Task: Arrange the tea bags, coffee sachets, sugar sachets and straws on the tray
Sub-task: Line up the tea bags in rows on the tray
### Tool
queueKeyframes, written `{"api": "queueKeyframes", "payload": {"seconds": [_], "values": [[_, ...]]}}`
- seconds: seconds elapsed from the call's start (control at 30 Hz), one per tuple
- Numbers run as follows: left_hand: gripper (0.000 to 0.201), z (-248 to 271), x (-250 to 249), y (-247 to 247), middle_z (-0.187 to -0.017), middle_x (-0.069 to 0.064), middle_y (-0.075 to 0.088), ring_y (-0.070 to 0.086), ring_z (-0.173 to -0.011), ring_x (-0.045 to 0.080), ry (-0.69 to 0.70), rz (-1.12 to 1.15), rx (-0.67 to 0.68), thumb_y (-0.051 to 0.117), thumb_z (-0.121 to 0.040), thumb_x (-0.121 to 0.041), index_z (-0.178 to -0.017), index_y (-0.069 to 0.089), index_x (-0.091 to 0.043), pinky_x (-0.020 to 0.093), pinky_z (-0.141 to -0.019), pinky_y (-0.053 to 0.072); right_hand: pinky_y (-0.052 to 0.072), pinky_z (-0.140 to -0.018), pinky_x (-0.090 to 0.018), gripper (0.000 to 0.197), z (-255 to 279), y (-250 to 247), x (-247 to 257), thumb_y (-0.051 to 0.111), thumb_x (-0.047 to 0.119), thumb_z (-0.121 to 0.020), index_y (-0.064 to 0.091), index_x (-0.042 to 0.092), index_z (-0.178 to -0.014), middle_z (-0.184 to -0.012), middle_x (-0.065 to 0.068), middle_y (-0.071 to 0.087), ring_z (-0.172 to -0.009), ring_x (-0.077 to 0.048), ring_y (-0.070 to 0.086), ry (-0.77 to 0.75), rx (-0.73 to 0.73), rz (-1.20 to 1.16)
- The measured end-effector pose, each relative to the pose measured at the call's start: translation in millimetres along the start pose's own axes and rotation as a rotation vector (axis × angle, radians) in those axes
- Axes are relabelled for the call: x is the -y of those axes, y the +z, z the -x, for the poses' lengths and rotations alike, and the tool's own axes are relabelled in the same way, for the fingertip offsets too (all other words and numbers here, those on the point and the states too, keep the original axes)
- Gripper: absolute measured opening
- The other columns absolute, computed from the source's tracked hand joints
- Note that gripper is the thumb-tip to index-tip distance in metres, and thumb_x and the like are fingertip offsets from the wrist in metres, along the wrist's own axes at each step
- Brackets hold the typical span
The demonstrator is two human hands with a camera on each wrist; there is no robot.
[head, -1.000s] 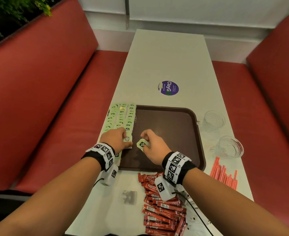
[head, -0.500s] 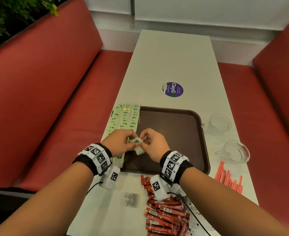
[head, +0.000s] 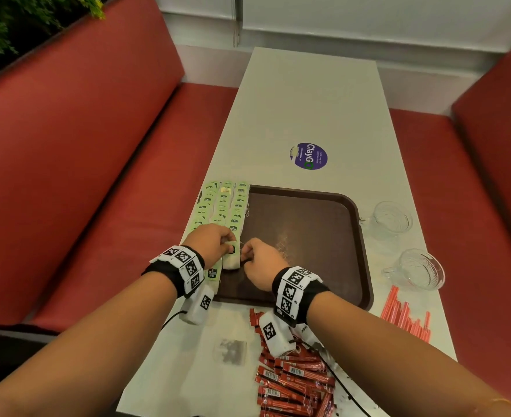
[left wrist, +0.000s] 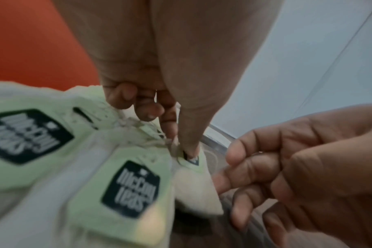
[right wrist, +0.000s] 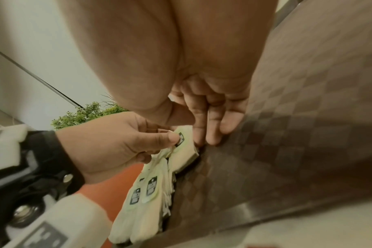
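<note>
A white tea bag with a pale green tag lies at the near end of the tea-bag rows along the left edge of the brown tray. My left hand pinches its tag between thumb and forefinger. Just right of it, my right hand has curled fingers against the bag's right edge, over the tray floor. Red coffee sachets lie heaped on the table near me. Red straws lie to the right.
Two glass cups stand on the white table right of the tray. A small clear packet lies near the front edge. A purple sticker is beyond the tray. Red benches flank the table.
A second ago my right hand held the tea bag alone over the tray. Both hands then met on it, and it now lies at the near end of the row.
</note>
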State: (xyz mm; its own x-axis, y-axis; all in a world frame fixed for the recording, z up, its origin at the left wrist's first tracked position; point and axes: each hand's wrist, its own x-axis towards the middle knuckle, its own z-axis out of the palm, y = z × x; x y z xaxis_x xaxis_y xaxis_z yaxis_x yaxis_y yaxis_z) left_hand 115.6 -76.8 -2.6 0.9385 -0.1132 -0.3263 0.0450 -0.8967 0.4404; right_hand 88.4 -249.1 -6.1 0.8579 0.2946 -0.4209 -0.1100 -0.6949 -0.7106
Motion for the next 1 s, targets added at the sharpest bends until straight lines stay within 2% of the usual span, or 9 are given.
{"api": "queueKeyframes", "payload": {"seconds": [0.13, 0.27, 0.37, 0.5, 0.57, 0.67, 0.77, 0.9, 1.0], "values": [[0.027, 6, -6, -1, -0.092, -0.008, 0.059, 0.057, -0.082, 0.014, 0.01, -0.06, -0.019, 0.079, -0.079, -0.031, -0.097, 0.058, -0.027, 0.031, -0.074, 0.049, 0.055, -0.088, -0.036, 0.027, -3, 2, -1, 0.052, 0.006, -0.088, 0.054, 0.018, -0.112, -0.109, -0.001, 0.066, -0.098, -0.02, 0.063, -0.001, 0.002, 0.001], [0.022, 13, -10, 5, -0.092, -0.007, 0.057, 0.06, -0.084, 0.017, 0.052, -0.22, 0.096, 0.08, -0.074, -0.037, -0.087, 0.063, -0.029, 0.034, -0.076, 0.052, 0.054, -0.088, -0.036, 0.029, -3, 5, -1, 0.053, 0.007, -0.089, 0.053, 0.018, -0.115, -0.11, -0.002, 0.065, -0.098, -0.021, 0.063, -0.009, 0.009, 0.013], [0.018, 15, -10, 7, -0.099, -0.004, 0.058, 0.059, -0.086, 0.018, 0.043, -0.284, 0.096, 0.077, -0.078, -0.038, -0.088, 0.064, -0.031, 0.034, -0.077, 0.052, 0.053, -0.092, -0.037, 0.032, 0, 5, 2, 0.053, 0.01, -0.09, 0.054, 0.016, -0.122, -0.113, -0.004, 0.065, -0.102, -0.024, 0.063, -0.027, 0.028, 0.073], [0.027, 24, -12, 2, -0.101, -0.005, 0.054, 0.057, -0.095, 0.019, 0.087, -0.262, 0.077, 0.074, -0.081, -0.045, -0.101, 0.065, -0.028, 0.032, -0.079, 0.048, 0.052, -0.092, -0.039, 0.035, 11, 2, 6, 0.051, 0.013, -0.092, 0.055, 0.014, -0.127, -0.117, -0.008, 0.066, -0.107, -0.028, 0.061, -0.086, 0.042, 0.25], [0.029, 36, -14, -2, -0.099, -0.008, 0.052, 0.054, -0.095, 0.016, 0.122, -0.212, 0.023, 0.071, -0.083, -0.048, -0.104, 0.065, -0.029, 0.029, -0.077, 0.043, 0.051, -0.092, -0.039, 0.034, 20, 0, 5, 0.05, 0.013, -0.092, 0.058, 0.015, -0.124, -0.118, -0.009, 0.065, -0.109, -0.029, 0.059, -0.135, 0.034, 0.352], [0.021, 62, -13, -1, -0.102, -0.009, 0.056, 0.055, -0.098, 0.015, 0.161, -0.179, 0.002, 0.069, -0.085, -0.041, -0.103, 0.064, -0.03, 0.032, -0.081, 0.046, 0.05, -0.09, -0.04, 0.025, 37, 0, 2, 0.052, 0.018, -0.09, 0.062, 0.017, -0.114, -0.113, -0.008, 0.063, -0.108, -0.028, 0.055, -0.2, 0.041, 0.459], [0.022, 87, -10, 8, -0.102, -0.008, 0.058, 0.056, -0.097, 0.014, 0.195, -0.219, 0.094, 0.072, -0.083, -0.04, -0.101, 0.065, -0.029, 0.031, -0.082, 0.047, 0.05, -0.084, -0.038, 0.022, 57, 5, 1, 0.063, 0.028, -0.087, 0.064, 0.017, -0.105, -0.105, -0.005, 0.062, -0.101, -0.027, 0.056, -0.305, 0.112, 0.545], [0.04, 112, -4, 27, -0.105, -0.007, 0.055, 0.056, -0.096, 0.014, 0.249, -0.324, 0.3, 0.078, -0.072, -0.05, -0.104, 0.067, -0.029, 0.029, -0.078, 0.045, 0.052, -0.079, -0.035, 0.032, 80, 21, 4, 0.066, 0.039, -0.085, 0.067, 0.019, -0.11, -0.104, -0.005, 0.068, -0.095, -0.027, 0.063, -0.322, 0.236, 0.714], [0.047, 123, 0, 36, -0.106, -0.007, 0.052, 0.053, -0.099, 0.015, 0.292, -0.418, 0.301, 0.078, -0.068, -0.057, -0.106, 0.066, -0.031, 0.034, -0.083, 0.047, 0.053, -0.074, -0.036, 0.036, 93, 32, 7, 0.066, 0.046, -0.086, 0.067, 0.018, -0.109, -0.096, -0.006, 0.067, -0.086, -0.03, 0.065, -0.303, 0.264, 0.829]]}}
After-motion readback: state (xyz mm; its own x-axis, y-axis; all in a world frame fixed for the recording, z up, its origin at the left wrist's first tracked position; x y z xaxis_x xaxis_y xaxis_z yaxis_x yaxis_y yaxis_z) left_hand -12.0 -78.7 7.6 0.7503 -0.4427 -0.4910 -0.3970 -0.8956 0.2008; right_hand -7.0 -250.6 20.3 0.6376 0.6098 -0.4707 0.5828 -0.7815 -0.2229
